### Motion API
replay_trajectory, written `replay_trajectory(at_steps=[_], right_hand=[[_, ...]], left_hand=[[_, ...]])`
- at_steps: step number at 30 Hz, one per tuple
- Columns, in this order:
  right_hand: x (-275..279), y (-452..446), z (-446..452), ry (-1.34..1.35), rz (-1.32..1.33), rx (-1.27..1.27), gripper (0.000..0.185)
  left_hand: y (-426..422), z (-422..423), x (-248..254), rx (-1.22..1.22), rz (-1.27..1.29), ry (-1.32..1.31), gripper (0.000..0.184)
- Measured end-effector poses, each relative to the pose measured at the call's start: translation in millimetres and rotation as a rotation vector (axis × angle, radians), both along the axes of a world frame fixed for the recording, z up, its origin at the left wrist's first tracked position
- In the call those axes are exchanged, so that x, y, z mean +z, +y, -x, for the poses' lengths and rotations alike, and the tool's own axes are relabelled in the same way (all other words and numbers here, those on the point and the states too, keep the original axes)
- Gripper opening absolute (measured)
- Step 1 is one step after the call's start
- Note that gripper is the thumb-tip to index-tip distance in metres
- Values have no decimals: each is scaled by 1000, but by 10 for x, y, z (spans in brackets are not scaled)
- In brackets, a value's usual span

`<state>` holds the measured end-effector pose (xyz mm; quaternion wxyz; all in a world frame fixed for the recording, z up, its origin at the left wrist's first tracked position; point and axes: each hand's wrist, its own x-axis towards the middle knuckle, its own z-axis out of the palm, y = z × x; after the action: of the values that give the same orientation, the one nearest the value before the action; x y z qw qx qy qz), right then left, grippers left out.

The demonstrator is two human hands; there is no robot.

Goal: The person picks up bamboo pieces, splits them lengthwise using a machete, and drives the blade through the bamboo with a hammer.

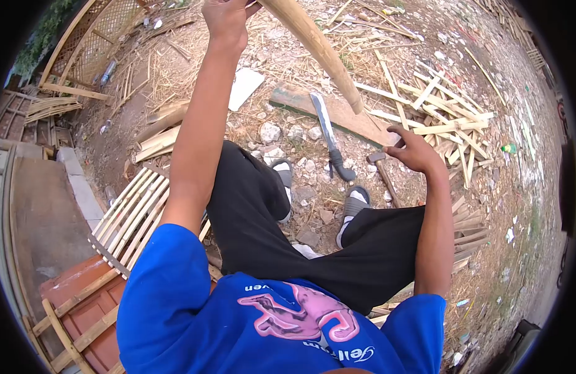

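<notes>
My left hand reaches up to the top edge of the view, its fingers closed at a bamboo pole; part of the grip is cut off by the frame. The pole slants down to the right. My right hand is beside and below the pole's lower end, fingers apart and curved, holding nothing. A machete with a dark handle lies across a wooden board, its handle toward my feet. Below my right hand a hammer rests on the ground.
Split bamboo strips lie piled at the right. A slatted bamboo panel is at my left, near a reddish wooden panel. Stones and a white sheet are ahead of my feet. A lattice frame stands at upper left.
</notes>
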<state>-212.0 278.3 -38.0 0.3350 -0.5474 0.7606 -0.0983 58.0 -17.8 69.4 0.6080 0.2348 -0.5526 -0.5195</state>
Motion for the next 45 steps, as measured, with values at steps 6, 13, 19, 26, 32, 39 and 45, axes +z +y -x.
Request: replay_trajectory(at_steps=[6, 13, 19, 26, 32, 39, 45], right_hand=[[-212, -109, 96, 211, 160, -88, 81], [-290, -125, 288, 95, 100, -18, 73], [-46, -62, 128, 215, 278, -127, 31], [101, -8, 136, 477, 894, -243, 25], [21, -10, 261, 385, 912, -346, 25], [-251, -12, 373, 352, 534, -276, 53], [-297, -19, 317, 244, 71, -146, 68]], left_hand=[[-264, -73, -268, -125, -81, 217, 29], [-423, -493, -256, -508, -186, 716, 42], [-392, -689, -290, -302, -268, 789, 57], [-507, -820, -487, -477, -493, 1018, 76], [-545, -865, -472, -577, -350, 1004, 80], [-368, -663, -360, -416, -370, 930, 79], [53, -131, -184, -148, -135, 548, 67]])
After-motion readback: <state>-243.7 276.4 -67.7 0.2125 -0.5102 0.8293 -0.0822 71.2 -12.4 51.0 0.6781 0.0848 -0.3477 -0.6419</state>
